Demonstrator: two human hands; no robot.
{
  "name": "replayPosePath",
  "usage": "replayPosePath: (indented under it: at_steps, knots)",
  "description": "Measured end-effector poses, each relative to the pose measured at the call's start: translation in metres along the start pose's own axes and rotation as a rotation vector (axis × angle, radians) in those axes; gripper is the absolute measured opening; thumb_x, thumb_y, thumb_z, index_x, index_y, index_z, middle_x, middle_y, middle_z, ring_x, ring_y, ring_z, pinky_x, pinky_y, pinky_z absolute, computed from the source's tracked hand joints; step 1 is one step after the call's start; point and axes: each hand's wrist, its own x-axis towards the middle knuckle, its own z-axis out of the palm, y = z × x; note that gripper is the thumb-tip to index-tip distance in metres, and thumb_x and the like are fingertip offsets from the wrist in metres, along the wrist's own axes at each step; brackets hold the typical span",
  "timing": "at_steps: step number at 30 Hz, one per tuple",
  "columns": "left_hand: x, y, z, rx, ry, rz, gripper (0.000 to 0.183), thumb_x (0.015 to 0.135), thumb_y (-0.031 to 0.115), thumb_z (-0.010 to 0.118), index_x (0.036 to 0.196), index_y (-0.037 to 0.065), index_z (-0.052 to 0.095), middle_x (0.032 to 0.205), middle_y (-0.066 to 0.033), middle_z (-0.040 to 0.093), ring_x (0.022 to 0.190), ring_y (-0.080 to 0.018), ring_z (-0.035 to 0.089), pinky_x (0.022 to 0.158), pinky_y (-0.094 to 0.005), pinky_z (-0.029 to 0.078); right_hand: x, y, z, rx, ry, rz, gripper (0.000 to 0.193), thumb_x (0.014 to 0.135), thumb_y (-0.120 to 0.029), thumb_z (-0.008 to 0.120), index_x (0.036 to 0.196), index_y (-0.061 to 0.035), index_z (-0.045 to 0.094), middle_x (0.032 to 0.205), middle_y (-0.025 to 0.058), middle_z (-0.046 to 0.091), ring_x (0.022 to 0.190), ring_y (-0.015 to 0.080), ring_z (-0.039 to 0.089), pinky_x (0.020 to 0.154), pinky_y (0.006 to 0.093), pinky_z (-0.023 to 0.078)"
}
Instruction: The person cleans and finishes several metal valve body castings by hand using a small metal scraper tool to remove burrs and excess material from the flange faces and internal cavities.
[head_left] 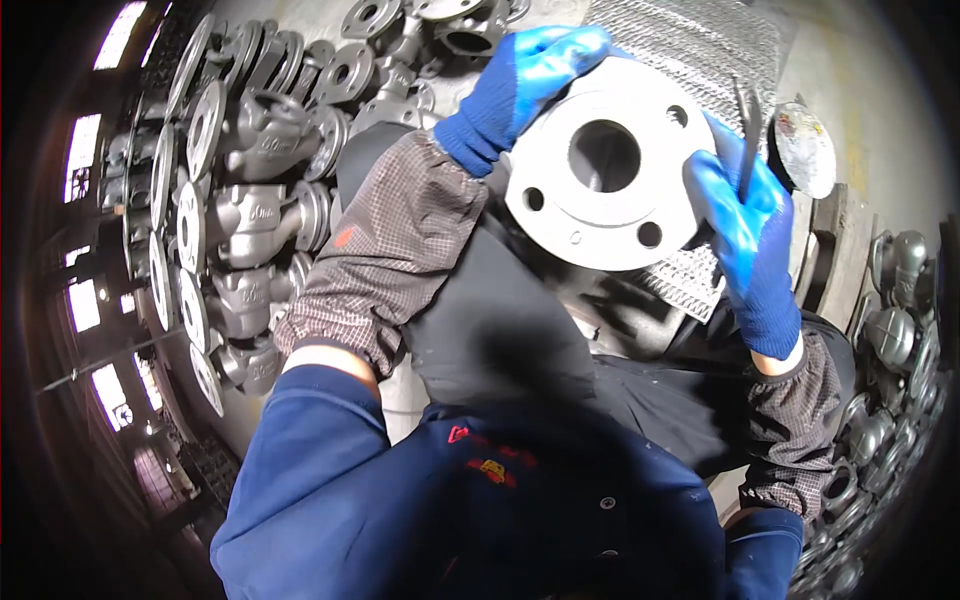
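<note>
A grey-white metal valve casting (545,180) stands in front of my lap, its round flange facing up. The flange has a large centre bore and several bolt holes. My left hand (540,85), in a blue coated glove, grips the flange's far left rim with its fingers closed over the edge. At the right rim, my gloved right hand (743,215) is closed around a dark, slim tool (751,140) that points away from me; its exact kind cannot be made out. That hand also rests against the flange. The casting's lower part is mostly hidden beneath the flange.
Ridged metal sheeting (700,40) lies under and beyond the casting. A round, pale-topped container (804,150) stands right of it, near wooden boards (845,255). Flanged castings (250,220) are stacked closely at left; more castings (890,335) crowd the right side.
</note>
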Motion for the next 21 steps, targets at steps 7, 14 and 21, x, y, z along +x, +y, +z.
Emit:
replayPosePath:
  at_steps: [7,14,21]
  knots:
    - [-0.049,0.033,0.010,0.032,0.043,0.086,0.041,0.094,0.035,0.046,0.103,0.000,0.066,0.098,-0.0136,0.065,0.089,-0.0198,0.064,0.078,-0.0310,0.051,-0.038,-0.013,0.000,-0.215,-0.161,-0.177,0.042,0.090,-0.007,0.048,0.130,0.0060,0.046,0.114,0.0151,0.061,0.100,0.0182,0.058,0.089,0.0314,0.046]
    - [-0.060,0.027,0.018,0.583,0.158,0.673,0.022,0.079,0.006,0.064,0.100,0.001,0.064,0.085,-0.0168,0.064,0.071,-0.0274,0.063,0.059,-0.0340,0.050,-0.062,-0.010,-0.002,-0.230,-0.145,0.025,0.045,0.089,-0.005,0.047,0.132,0.0064,0.043,0.117,0.0157,0.059,0.104,0.0187,0.058,0.092,0.0317,0.045]
    - [-0.048,0.034,0.029,0.163,0.015,0.271,0.020,0.084,0.008,0.060,0.103,0.003,0.064,0.085,-0.0157,0.065,0.067,-0.0233,0.063,0.057,-0.0315,0.049,-0.055,0.001,-0.024,-0.224,-0.087,-0.007,0.046,0.088,-0.012,0.055,0.130,0.0048,0.047,0.118,0.0120,0.060,0.101,0.0150,0.056,0.090,0.0285,0.044]
